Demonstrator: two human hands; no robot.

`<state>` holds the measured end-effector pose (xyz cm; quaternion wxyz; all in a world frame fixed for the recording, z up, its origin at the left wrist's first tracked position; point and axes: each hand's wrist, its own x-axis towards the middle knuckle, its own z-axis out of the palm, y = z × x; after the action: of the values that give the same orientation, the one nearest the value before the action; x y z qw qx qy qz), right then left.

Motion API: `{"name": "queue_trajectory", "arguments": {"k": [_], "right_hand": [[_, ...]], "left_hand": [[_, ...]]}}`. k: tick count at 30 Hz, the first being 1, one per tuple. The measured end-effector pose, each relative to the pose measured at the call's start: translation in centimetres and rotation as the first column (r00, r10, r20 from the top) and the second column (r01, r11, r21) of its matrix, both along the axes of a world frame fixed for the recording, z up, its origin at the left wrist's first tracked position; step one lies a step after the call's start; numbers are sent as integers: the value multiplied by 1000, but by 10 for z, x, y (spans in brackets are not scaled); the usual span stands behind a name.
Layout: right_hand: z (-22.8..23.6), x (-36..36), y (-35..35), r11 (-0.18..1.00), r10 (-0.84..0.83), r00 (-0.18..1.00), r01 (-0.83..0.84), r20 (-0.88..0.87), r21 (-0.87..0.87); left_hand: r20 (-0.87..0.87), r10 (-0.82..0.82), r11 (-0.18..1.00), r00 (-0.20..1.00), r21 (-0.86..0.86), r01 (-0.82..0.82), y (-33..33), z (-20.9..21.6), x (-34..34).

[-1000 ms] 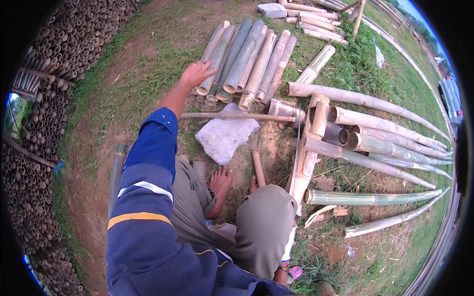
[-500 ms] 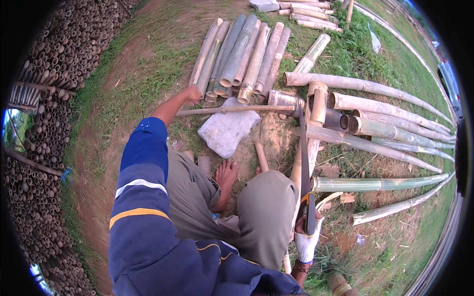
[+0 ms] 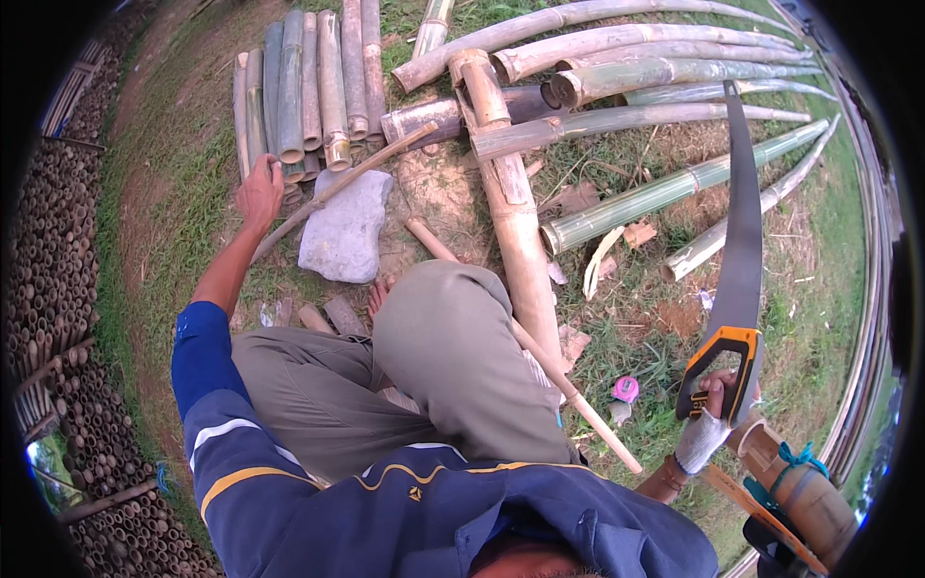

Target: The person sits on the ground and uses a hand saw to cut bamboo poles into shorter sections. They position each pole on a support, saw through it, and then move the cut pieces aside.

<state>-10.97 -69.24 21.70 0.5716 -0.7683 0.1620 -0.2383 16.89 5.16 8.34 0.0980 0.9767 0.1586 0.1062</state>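
Saw [image 3: 745, 222] farther right in right hand [image 3: 708, 429]; left hand [image 3: 260, 197], hold unclear; yellow jacket emblem [image 3: 415, 493].

Single head-worn fisheye view, wide and close, facing steeply down over jacket [image 3: 385, 515] and knees [image 3: 438, 332] to the grass [image 3: 814, 241] beyond.

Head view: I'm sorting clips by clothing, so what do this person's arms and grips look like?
The left sleeve is navy with a brighter blue end section and white and yellow-orange stripes. The left grip wears no glove. The right sleeve is navy too; the right grip has a white glove leaving visible fingers bare, with a thin wristband.
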Motion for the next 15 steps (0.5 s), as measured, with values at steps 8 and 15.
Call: {"name": "queue_trajectory", "arguments": {"k": [8, 15], "right_hand": [[-154, 59, -47, 596, -430, 895, 184, -117, -782], [-241, 42, 0, 547, -230, 904, -185, -359, -816]], "left_hand": [[88, -651, 741, 754, -139, 657, -164, 19, 33], [41, -809, 581, 587, -104, 807, -283, 15, 65]]}}
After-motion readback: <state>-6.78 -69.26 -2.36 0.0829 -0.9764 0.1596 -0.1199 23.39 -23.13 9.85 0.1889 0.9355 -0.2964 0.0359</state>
